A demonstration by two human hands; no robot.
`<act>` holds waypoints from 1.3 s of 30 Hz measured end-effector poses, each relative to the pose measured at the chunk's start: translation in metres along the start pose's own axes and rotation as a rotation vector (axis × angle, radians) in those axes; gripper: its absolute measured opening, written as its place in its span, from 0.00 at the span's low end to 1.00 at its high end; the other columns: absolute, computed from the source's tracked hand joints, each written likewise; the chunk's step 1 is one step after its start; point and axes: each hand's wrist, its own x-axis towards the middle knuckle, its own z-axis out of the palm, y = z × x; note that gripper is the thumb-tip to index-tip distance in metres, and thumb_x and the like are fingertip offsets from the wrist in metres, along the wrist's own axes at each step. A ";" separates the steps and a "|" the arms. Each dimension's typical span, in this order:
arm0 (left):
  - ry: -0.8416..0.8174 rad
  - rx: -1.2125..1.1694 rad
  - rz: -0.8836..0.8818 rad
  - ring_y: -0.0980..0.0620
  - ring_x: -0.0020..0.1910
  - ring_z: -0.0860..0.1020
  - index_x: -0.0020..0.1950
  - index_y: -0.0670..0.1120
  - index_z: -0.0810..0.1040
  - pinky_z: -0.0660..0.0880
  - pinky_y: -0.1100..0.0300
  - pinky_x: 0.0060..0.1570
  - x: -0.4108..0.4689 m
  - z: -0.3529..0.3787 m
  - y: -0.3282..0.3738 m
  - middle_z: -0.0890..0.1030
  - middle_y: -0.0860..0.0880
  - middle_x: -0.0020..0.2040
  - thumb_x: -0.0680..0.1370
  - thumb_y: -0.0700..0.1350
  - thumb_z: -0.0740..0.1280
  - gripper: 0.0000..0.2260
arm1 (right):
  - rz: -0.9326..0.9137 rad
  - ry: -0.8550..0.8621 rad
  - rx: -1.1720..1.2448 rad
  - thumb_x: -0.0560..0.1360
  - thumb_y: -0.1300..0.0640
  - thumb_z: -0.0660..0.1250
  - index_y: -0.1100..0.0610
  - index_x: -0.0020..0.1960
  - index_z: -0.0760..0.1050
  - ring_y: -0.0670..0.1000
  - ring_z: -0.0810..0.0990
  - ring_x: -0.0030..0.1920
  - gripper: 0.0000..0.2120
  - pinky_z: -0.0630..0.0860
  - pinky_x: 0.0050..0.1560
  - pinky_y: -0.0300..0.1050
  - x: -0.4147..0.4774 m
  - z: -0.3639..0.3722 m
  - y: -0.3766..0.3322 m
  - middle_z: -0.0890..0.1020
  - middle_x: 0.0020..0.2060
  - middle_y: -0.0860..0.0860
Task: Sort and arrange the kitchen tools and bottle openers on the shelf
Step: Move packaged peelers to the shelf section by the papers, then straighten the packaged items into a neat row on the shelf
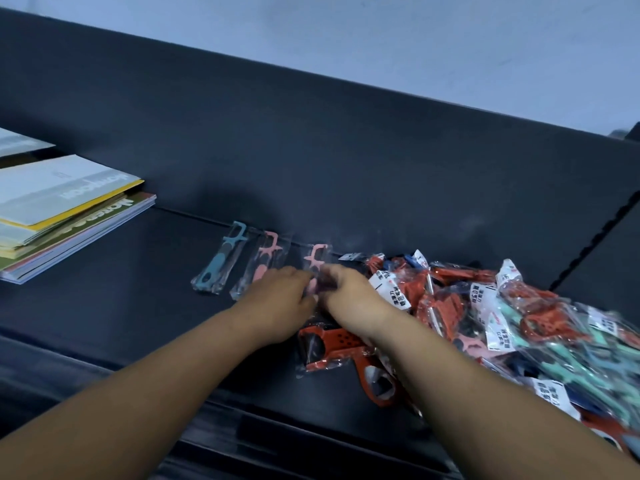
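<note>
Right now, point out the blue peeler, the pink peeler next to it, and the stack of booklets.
blue peeler point(215, 268): head view, on its handle.
pink peeler point(262, 264): head view, on its handle.
stack of booklets point(62, 192): head view, on the top cover.

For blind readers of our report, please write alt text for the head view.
The left hand and right hand hold a pink peeler in a plastic bag on a dark shelf, beside a second pink bagged peeler and a blue bagged peeler. A heap of bagged red and teal tools lies right, pale booklets left.
</note>
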 end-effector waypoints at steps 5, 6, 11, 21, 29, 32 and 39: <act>-0.054 0.140 0.009 0.45 0.76 0.53 0.74 0.60 0.60 0.52 0.45 0.73 -0.002 0.002 0.002 0.58 0.52 0.77 0.79 0.59 0.56 0.23 | -0.121 -0.009 -0.112 0.67 0.63 0.57 0.51 0.68 0.71 0.54 0.78 0.59 0.29 0.73 0.63 0.49 -0.014 -0.013 -0.001 0.80 0.59 0.53; -0.066 0.186 -0.003 0.45 0.77 0.51 0.74 0.59 0.61 0.50 0.45 0.73 -0.002 0.000 0.001 0.56 0.52 0.78 0.79 0.60 0.56 0.23 | -0.146 0.001 -0.264 0.69 0.64 0.58 0.52 0.68 0.70 0.55 0.78 0.60 0.27 0.73 0.62 0.46 -0.020 -0.016 0.000 0.79 0.60 0.55; -0.078 0.261 -0.066 0.44 0.73 0.59 0.73 0.54 0.66 0.55 0.47 0.69 -0.004 0.002 -0.005 0.61 0.51 0.76 0.79 0.61 0.54 0.24 | -0.243 -0.126 -0.826 0.81 0.55 0.56 0.58 0.69 0.68 0.56 0.63 0.72 0.18 0.55 0.73 0.43 -0.028 -0.017 0.014 0.68 0.70 0.57; 0.078 0.270 -0.055 0.47 0.72 0.57 0.71 0.56 0.67 0.54 0.47 0.67 -0.004 -0.001 0.004 0.65 0.50 0.72 0.79 0.60 0.53 0.21 | -0.313 -0.016 -0.509 0.79 0.62 0.59 0.54 0.70 0.70 0.51 0.70 0.68 0.20 0.63 0.66 0.35 -0.038 -0.035 0.014 0.72 0.68 0.50; -0.291 0.036 0.084 0.52 0.52 0.72 0.45 0.54 0.75 0.73 0.56 0.54 -0.022 -0.001 0.036 0.72 0.52 0.49 0.67 0.62 0.72 0.15 | -0.076 -0.343 -0.423 0.72 0.53 0.72 0.49 0.66 0.72 0.47 0.81 0.49 0.23 0.77 0.53 0.41 -0.060 -0.068 0.030 0.81 0.54 0.47; -0.169 -0.036 0.117 0.52 0.48 0.73 0.39 0.55 0.69 0.73 0.57 0.47 -0.024 -0.002 0.039 0.73 0.54 0.44 0.65 0.54 0.74 0.14 | -0.131 -0.299 -0.379 0.70 0.54 0.74 0.49 0.57 0.77 0.47 0.82 0.47 0.17 0.79 0.53 0.47 -0.061 -0.060 0.031 0.83 0.46 0.45; 0.443 -0.166 0.202 0.52 0.55 0.64 0.55 0.52 0.70 0.61 0.62 0.53 -0.027 -0.020 0.061 0.67 0.52 0.54 0.67 0.51 0.75 0.21 | -0.144 0.133 -0.020 0.74 0.64 0.68 0.55 0.41 0.72 0.51 0.77 0.31 0.07 0.77 0.38 0.52 -0.060 -0.074 0.027 0.81 0.32 0.53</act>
